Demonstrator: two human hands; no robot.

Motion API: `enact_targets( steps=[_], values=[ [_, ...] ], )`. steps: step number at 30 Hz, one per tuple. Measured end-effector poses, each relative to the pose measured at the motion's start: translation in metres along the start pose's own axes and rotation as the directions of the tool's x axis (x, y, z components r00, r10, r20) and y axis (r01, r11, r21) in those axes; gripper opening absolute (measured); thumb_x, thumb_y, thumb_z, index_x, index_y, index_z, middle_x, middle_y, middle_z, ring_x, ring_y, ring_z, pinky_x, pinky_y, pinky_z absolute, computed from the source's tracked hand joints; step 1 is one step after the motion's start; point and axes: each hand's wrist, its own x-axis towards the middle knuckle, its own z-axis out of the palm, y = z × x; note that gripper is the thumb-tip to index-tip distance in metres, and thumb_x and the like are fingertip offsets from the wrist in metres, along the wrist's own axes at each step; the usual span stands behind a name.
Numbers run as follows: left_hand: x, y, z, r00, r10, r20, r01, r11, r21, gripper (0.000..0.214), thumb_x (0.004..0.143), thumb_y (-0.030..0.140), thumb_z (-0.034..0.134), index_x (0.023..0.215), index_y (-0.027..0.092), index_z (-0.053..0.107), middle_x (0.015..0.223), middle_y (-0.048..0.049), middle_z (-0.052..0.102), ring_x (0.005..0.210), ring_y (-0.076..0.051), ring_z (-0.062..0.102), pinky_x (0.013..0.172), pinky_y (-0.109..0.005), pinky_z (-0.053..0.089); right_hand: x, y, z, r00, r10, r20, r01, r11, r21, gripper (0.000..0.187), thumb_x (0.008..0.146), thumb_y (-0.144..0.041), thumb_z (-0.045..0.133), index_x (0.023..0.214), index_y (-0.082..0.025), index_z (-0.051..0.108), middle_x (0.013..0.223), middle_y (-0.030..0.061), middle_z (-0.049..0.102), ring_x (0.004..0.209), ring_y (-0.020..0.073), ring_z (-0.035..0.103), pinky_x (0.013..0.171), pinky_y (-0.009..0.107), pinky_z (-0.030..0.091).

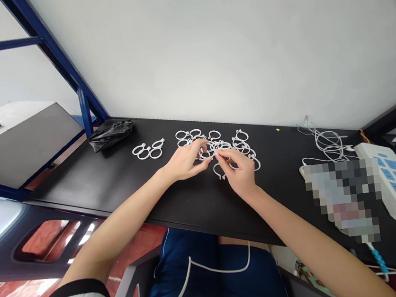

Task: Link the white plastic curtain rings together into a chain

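Over the black table (186, 204), my left hand (187, 161) has its thumb and fingers curled around a white plastic curtain ring (206, 158). At the right end of this ring, my right hand (238, 166) pinches with thumb and fingertips, partly covering it. Around and behind both hands lies a loose pile of similar white rings (244, 149), some with a gap between knobbed ends. One gapped ring (216, 171) rests just below my right fingertips. Left of my hands lies a small separate group of white rings (144, 155).
A crumpled black plastic bag (110, 135) lies at the table's back left. To the right are tangled white cables (328, 145), a blurred-out device (343, 198) and a white power strip (395, 183). A blue metal frame (63, 63) rises at left; a white cord (219, 272) crosses my lap.
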Motion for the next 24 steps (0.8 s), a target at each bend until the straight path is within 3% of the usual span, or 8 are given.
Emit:
enact_targets(
  steps=[24],
  values=[
    [-0.0001,-0.0025,-0.0005,1.000,-0.002,0.000,0.002,1.000,-0.012,0.044,0.095,0.047,0.044,0.127,0.017,0.046,0.106,-0.0082,0.070,0.077,-0.017,0.069,0.069,-0.029,0.053,-0.0008,-0.0040,-0.0005,0.998,0.053,0.031,-0.053,0.999,-0.001,0.011,0.092,-0.028,0.061,0.097,-0.024,0.070,0.086,0.0034,0.075,0.075,0.0181,0.071,0.059,0.029,0.060]
  ],
)
